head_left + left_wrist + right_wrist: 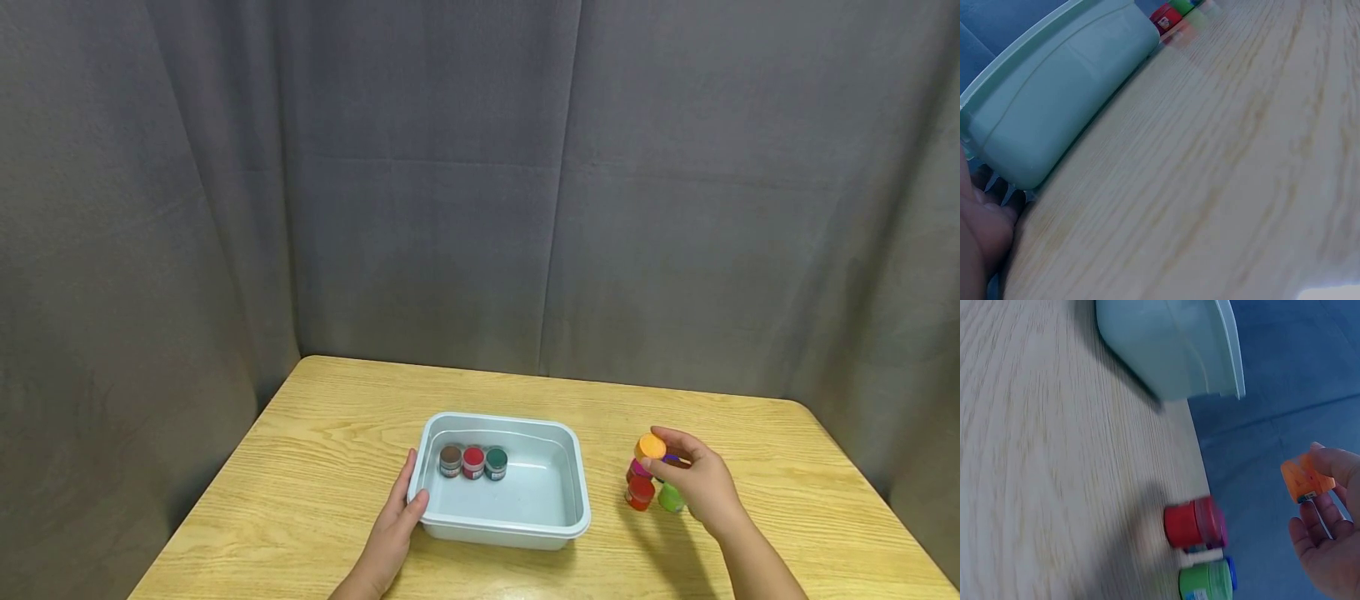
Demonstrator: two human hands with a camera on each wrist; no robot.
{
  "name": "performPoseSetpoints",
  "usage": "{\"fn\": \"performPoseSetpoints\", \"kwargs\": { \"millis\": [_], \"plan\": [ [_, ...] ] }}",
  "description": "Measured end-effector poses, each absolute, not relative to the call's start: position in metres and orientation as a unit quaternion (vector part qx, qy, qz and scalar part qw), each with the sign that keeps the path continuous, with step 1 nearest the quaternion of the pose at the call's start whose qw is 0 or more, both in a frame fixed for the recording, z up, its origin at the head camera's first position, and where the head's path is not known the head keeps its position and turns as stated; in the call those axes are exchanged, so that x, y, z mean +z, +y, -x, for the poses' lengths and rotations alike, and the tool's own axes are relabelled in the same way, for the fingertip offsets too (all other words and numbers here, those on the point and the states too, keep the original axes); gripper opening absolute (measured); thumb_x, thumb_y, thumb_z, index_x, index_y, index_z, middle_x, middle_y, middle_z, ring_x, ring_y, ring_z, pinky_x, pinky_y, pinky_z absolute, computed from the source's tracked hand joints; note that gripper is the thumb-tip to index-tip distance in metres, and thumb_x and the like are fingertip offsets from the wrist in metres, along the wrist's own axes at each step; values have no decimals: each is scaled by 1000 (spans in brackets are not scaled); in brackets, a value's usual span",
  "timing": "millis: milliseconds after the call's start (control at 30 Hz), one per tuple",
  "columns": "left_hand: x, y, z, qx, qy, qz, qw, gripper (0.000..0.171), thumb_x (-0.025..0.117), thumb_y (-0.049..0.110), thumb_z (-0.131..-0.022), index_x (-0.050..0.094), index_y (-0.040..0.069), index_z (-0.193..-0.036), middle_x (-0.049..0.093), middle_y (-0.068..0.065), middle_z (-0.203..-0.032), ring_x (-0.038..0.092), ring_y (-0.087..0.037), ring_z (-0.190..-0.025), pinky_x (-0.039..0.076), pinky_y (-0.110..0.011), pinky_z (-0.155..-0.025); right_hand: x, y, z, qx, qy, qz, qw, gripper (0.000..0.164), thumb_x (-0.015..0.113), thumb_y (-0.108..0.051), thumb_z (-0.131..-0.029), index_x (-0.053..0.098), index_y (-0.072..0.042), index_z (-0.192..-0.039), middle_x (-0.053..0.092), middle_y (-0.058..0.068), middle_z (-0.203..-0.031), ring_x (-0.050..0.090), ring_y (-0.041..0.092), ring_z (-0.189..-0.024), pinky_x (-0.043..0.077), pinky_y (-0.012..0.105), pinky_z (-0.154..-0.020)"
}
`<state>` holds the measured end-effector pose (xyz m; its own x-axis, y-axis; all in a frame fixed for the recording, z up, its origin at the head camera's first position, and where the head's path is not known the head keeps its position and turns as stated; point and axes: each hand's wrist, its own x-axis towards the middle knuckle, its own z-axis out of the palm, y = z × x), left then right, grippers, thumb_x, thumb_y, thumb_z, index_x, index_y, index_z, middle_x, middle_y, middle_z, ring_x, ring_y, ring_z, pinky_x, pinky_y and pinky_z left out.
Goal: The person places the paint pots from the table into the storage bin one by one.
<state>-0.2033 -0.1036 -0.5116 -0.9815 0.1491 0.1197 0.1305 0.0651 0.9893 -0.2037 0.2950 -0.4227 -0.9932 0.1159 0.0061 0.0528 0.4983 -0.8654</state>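
Note:
My right hand (708, 487) pinches a small paint jar with an orange lid (650, 446) between thumb and fingers, held above the table. Below and around it stand a red jar (640, 493), a magenta-lidded jar (637, 472), a light green jar (671, 498) and a blue-purple one (672, 457), partly hidden by the hand. My left hand (388, 533) grips the left side of a pale plastic tub (495, 535), thumb at the rim, fingers along the outer wall. Inside the tub, a brown jar (451, 461), a red-lidded jar (473, 462) and a dark green jar (496, 463) form a row.
The wooden table (300, 475) carries the tub near its middle and the loose jars to the right. Grey curtains (420, 208) hang behind the table and at both sides.

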Motion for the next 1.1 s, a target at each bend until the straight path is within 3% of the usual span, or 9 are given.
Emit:
{"fn": "performPoseSetpoints", "kwargs": {
  "millis": [100,300,367,633,1100],
  "plan": [
    [-512,-104,203,678,729,-97,6,61,40,25,-105,13,10,-158,8,-11,-166,5,-37,-152,6,-57,-121,-420,285,207,507,-861,42,29,65,73,-26,-89,46,-3,-143,55,18,-132,61,7,-101,55,16,-80],
    [-511,-104,203,677,730,-97,7,61,40,25,-105,13,10,-158,8,-11,-166,6,-35,-152,6,-56,-120,-419,265,215,528,-848,26,37,59,74,-19,-88,51,-2,-139,56,21,-131,62,33,-116,60,26,-83],
    [-511,-104,203,676,730,-97,7,61,40,25,-105,12,10,-158,8,-11,-166,6,-35,-152,6,-55,-120,-420,258,219,530,-847,20,37,57,74,-19,-88,52,-2,-138,58,20,-129,61,36,-118,60,29,-85],
    [-512,-103,203,682,724,-102,4,61,40,23,-105,12,9,-158,7,-14,-166,5,-39,-152,5,-59,-121,-420,232,230,536,-844,1,33,55,76,-20,-86,55,-4,-135,61,19,-126,62,38,-117,58,37,-92],
    [-512,-102,203,671,735,-94,3,61,40,25,-105,13,10,-158,10,-12,-166,8,-36,-152,7,-55,-120,-425,185,244,552,-833,-33,21,49,78,-11,-82,62,-1,-128,66,16,-115,65,27,-106,59,36,-90]
  ]
}}
